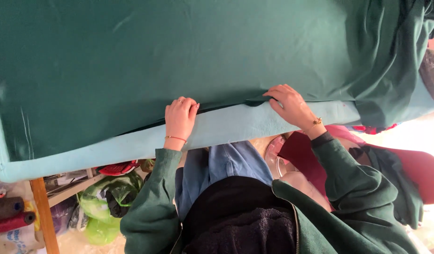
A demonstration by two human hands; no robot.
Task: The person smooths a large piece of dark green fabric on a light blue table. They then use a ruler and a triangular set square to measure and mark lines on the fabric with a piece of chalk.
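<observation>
Green cloth [179,56] lies spread over padded table [235,123], near edge at your hands. Left hand [180,118] presses flat on hem, fingers together. Right hand [292,107] pinches folded edge. Cloth looks soft, limp, light; grip hem, both hands.

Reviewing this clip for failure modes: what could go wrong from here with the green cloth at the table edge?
1. The right hand pinches only a small fold of the green cloth; it could slip free.
2. The left hand lies flat at the cloth edge, not gripping, so that side may creep over the light blue padding.
3. The cloth is bunched in a heap at the right; its weight might drag the sheet askew.
</observation>
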